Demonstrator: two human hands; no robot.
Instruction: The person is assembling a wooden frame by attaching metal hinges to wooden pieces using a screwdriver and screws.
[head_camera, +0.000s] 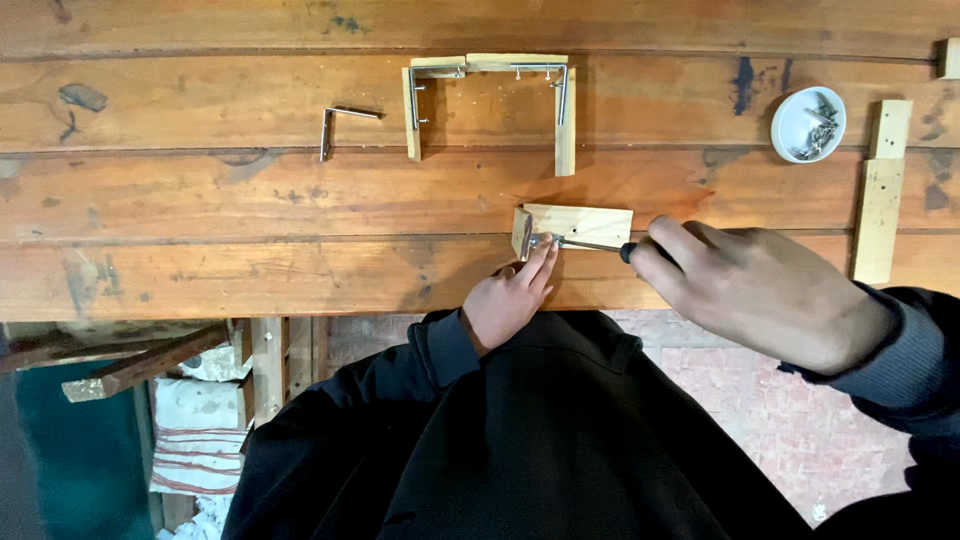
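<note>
Nearest me, my right hand (765, 290) closes around a screwdriver (590, 245); its dark handle is mostly hidden in my fist, only the thin metal shaft showing. Its tip meets a small pale wooden block (580, 224) near the worn plank workbench's (200, 200) edge. My left hand (508, 298) pinches the metal bracket (527, 240) at the block's end, partly covered by my fingertips. Further off lie a U-shaped wooden frame (490, 100) and a white bowl of screws (808, 124).

No packages, labels, signs or screens.

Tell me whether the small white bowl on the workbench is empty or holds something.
Not empty: the small round white bowl holds a loose heap of silvery metal screws on its right side; the left side shows bare white.
</note>
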